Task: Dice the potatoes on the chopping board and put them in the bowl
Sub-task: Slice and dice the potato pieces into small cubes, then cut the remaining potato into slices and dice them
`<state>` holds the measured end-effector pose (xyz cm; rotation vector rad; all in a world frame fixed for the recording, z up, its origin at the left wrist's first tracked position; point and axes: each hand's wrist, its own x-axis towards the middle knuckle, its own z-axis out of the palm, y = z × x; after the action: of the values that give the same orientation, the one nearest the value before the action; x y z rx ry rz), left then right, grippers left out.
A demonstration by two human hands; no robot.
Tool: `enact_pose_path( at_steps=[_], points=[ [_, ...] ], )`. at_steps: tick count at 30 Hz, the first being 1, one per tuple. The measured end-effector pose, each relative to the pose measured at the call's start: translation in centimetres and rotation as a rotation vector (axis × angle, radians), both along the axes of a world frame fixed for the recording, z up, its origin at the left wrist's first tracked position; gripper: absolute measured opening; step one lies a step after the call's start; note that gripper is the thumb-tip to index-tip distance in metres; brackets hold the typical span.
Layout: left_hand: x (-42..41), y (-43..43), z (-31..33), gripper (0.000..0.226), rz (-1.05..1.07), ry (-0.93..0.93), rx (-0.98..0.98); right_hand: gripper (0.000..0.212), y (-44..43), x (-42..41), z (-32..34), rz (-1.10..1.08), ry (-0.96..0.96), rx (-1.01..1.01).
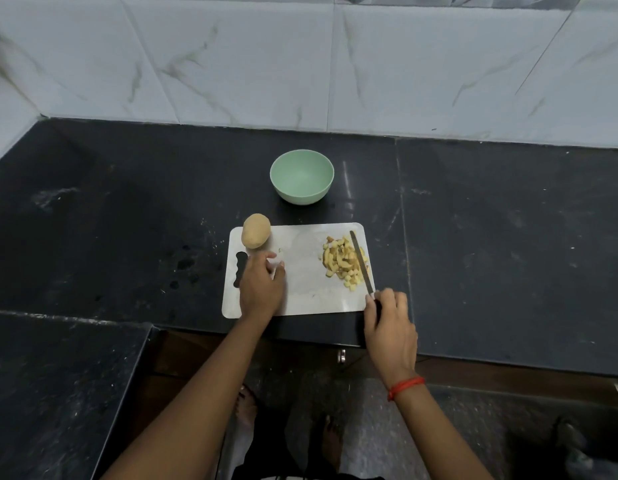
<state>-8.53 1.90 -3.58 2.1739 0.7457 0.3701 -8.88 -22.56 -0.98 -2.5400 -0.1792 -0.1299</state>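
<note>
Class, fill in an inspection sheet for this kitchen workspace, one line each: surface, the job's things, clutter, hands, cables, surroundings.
Surface: dark stone counter, scuffed, with pale marks.
Job's things: chopping board at the counter's front edge. Whole potato on its far left corner. Diced potato piled on its right side. Green bowl beyond the board, nothing seen inside. Knife blade along the pile's right edge.
Clutter: pale specks on the counter left of the board.
Hands: left hand rests on the board near the potato. Right hand grips the knife handle.
Cables: nothing seen.
Surroundings: marbled tiled wall behind; bare feet on the floor below.
</note>
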Motion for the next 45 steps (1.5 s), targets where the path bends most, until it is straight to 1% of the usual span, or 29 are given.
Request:
enact_pose_path(
  at_steps=[4, 7, 10, 14, 17, 23, 24, 26, 28, 29, 31, 32, 34, 35, 36, 37, 39, 42, 45],
  points=[
    [2.9, -2.2, 0.4, 0.046, -0.32, 0.004, -0.063, 0.021, -0.8, 2.0, 0.0, -0.021, 0.05, -0.023],
    [5.1, -3.9, 0.6, 0.059, -0.381, 0.026, -0.106, 0.022, -1.3, 2.0, -0.2, -0.051, 0.096, -0.058],
    [6.2, -4.4, 0.6, 0.061, -0.413, 0.037, -0.109, 0.022, -1.6, 1.6, -0.7, -0.051, 0.118, -0.069],
    [6.2, -4.0, 0.3, 0.05, -0.366, 0.017, -0.13, 0.022, -0.7, 1.5, -0.8, -0.007, 0.118, -0.067],
    [6.1, -3.9, 0.2, 0.043, -0.348, -0.001, -0.155, 0.022, -0.1, 1.4, -0.7, 0.024, 0.098, -0.103],
    [5.9, -3.8, 1.1, 0.046, -0.39, 0.022, -0.164, 0.022, -0.1, 1.9, -0.3, 0.024, 0.105, -0.093],
    [5.7, -3.6, 1.6, 0.044, -0.372, 0.006, -0.144, 0.022, -0.2, 2.0, -0.1, 0.02, 0.094, -0.073],
    [5.1, -2.6, 2.7, 0.038, -0.295, -0.069, -0.045, 0.023, -0.3, 2.0, 0.8, 0.012, 0.048, -0.005],
    [4.2, -0.9, 3.8, 0.034, -0.156, -0.157, 0.106, 0.022, 0.0, 1.9, 1.4, 0.016, 0.013, 0.054],
    [3.7, 0.1, 4.2, 0.034, -0.068, -0.169, 0.181, 0.022, 0.2, 1.8, 1.4, 0.022, 0.017, 0.072],
    [3.2, 2.0, 4.6, 0.043, 0.087, -0.123, 0.265, 0.021, 0.7, 1.8, 1.3, 0.023, 0.032, 0.122],
    [3.2, 2.7, 4.6, 0.053, 0.127, -0.068, 0.277, 0.021, 0.9, 1.9, 1.3, 0.014, 0.04, 0.151],
    [3.7, 3.9, 4.2, 0.08, 0.117, 0.075, 0.264, 0.021, 1.5, 1.9, 1.3, -0.003, 0.064, 0.18],
    [4.1, 4.4, 3.9, 0.09, 0.086, 0.144, 0.241, 0.021, 1.8, 1.8, 1.2, -0.007, 0.079, 0.184],
    [4.5, 4.6, 3.8, 0.095, 0.055, 0.201, 0.211, 0.02, 1.9, 1.6, 1.1, -0.008, 0.097, 0.194],
    [4.9, 4.8, 3.7, 0.095, 0.033, 0.24, 0.184, 0.02, 2.0, 1.4, 1.0, -0.005, 0.115, 0.21],
    [5.5, 5.4, 3.7, 0.083, 0.002, 0.261, 0.163, 0.018, 2.0, 1.0, 0.8, 0.017, 0.126, 0.223],
    [5.3, 5.8, 4.0, 0.069, -0.021, 0.189, 0.173, 0.017, 1.7, 0.7, 0.7, 0.054, 0.116, 0.242],
    [4.2, 5.1, 5.2, 0.069, -0.013, -0.006, 0.1, 0.016, 1.8, 0.6, 0.6, 0.051, 0.097, 0.286]
  ],
)
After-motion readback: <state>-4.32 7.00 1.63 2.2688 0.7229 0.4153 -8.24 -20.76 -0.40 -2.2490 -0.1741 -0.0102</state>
